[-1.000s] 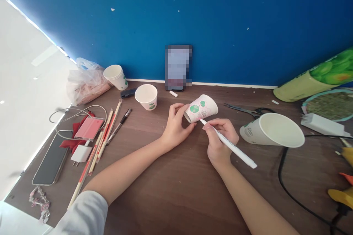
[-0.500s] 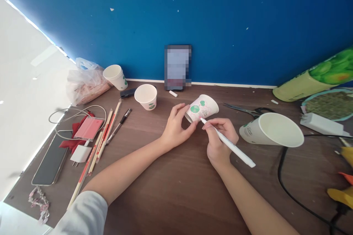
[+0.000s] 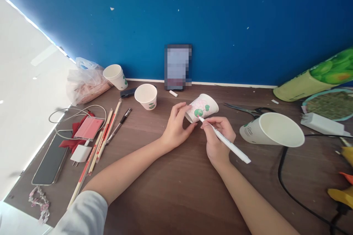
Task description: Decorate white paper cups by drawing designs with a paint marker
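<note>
A white paper cup (image 3: 206, 103) with green leaf prints and pink line drawing lies on its side on the brown table. My left hand (image 3: 178, 128) grips it by its base end, thumb below and fingers above. In my right hand (image 3: 219, 137) is a white marker (image 3: 230, 143), pinched like a pen, its tip at the cup's side near the green print. A small white cap (image 3: 173, 93) lies behind, below a propped-up phone (image 3: 178, 66). Scissors (image 3: 245, 110) rest to the right of the cup.
A large paper cup (image 3: 271, 130) lies tilted at right, near a black cable (image 3: 281, 172). Another cup (image 3: 146, 97) and stacked cups (image 3: 114, 76) stand at left. Chopsticks (image 3: 103, 136), a pen (image 3: 120, 126) and a phone (image 3: 51, 161) lie left. Behind is a blue wall (image 3: 215, 18).
The cup has rolled in my left hand, so its green prints sit lower and more pink drawing shows. The marker and my right hand have shifted slightly left.
</note>
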The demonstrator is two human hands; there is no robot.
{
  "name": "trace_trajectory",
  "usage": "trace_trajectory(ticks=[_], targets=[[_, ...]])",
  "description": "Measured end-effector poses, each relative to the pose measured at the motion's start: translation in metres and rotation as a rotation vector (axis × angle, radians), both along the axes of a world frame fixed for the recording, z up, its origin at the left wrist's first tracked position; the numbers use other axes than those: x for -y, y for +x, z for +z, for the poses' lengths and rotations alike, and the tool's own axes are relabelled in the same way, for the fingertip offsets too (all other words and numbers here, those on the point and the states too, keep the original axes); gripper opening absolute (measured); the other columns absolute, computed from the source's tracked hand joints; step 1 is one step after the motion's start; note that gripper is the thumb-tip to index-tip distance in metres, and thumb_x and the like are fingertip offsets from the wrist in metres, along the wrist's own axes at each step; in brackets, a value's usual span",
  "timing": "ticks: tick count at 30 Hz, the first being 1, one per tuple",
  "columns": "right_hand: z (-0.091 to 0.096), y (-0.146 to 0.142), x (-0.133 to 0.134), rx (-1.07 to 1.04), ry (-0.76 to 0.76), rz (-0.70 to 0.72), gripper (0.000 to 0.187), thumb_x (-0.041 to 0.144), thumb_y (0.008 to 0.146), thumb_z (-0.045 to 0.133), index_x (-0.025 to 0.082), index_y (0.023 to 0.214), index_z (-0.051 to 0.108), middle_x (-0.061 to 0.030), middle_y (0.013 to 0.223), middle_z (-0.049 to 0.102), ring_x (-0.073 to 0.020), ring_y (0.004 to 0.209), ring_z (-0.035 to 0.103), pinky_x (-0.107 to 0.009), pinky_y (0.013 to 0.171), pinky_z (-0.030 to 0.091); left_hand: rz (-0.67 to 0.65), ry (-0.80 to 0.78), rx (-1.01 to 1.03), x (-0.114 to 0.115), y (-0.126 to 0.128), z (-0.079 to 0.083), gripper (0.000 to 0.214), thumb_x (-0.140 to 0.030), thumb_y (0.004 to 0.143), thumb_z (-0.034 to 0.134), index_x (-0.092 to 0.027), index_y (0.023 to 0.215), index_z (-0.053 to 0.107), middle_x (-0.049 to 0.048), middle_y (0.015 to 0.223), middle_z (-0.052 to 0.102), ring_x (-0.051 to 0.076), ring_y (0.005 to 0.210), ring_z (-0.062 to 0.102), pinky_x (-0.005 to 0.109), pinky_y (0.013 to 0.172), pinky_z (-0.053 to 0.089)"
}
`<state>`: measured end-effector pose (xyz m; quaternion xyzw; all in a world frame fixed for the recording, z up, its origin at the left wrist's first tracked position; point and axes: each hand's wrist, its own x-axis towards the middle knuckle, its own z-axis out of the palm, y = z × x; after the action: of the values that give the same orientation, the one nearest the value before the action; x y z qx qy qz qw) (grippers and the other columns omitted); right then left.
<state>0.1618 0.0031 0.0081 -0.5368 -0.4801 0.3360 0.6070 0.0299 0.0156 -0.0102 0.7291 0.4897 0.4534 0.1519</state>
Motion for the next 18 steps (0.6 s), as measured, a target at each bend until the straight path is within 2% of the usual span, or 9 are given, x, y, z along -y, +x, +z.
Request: trace_trajectory(ticks=[18], targets=[[-0.0032,0.0023,0.0014,0.05,0.005,-0.028,0.006,0.021,0.073,0.065,0.02,0.071,0.059,0.0025,0.065,0.062,-0.0127,0.056,0.057,-0.026,0.053,0.045,0.01,-0.012,0.048,-0.0009,0.001,0.0015,0.046,-0.02,0.081,0.066,-0.022,0.122,0.045,0.0121,0.125,0.046,0.025,0.119,0.053,0.043,0.101,0.047]])
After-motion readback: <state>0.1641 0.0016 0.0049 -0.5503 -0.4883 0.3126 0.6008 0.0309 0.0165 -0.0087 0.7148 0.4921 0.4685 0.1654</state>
